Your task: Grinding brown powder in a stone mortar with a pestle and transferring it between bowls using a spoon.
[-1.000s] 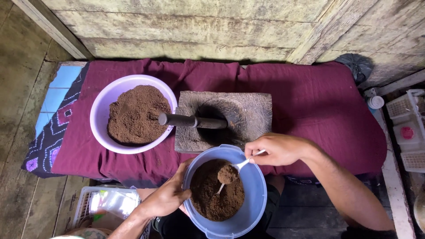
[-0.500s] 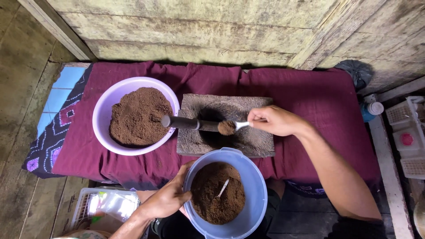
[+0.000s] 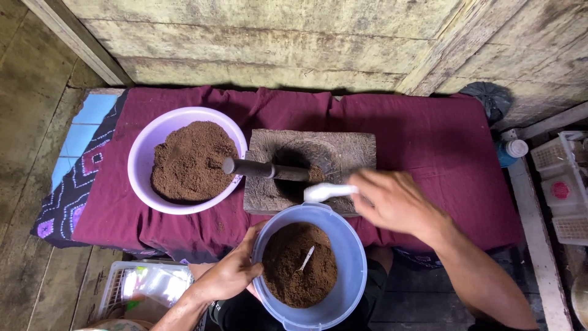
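Head view, single frame. Right hand (image 3: 398, 202): fingers closed around the handle of a white spoon (image 3: 327, 192), bowl end pointing away toward the person's left; the spoon is motion-blurred, so whether it carries powder cannot be told. Just beyond the spoon: stone mortar block (image 3: 309, 171) with a dark hollow, a dark pestle (image 3: 263, 168) lying across it, handle end reaching past the block's edge. Left hand (image 3: 229, 276): curled on the rim of a blue plastic bowl (image 3: 352, 270), gripping it; bowl sits directly below the right hand and holds brown powder (image 3: 300, 263) with a small pale sliver on top. Beyond the left hand: lilac basin (image 3: 144, 162) heaped with brown powder, resting on a maroon cloth (image 3: 429, 141). Beside the left wrist: clear plastic packet (image 3: 153, 282) in a wire tray.
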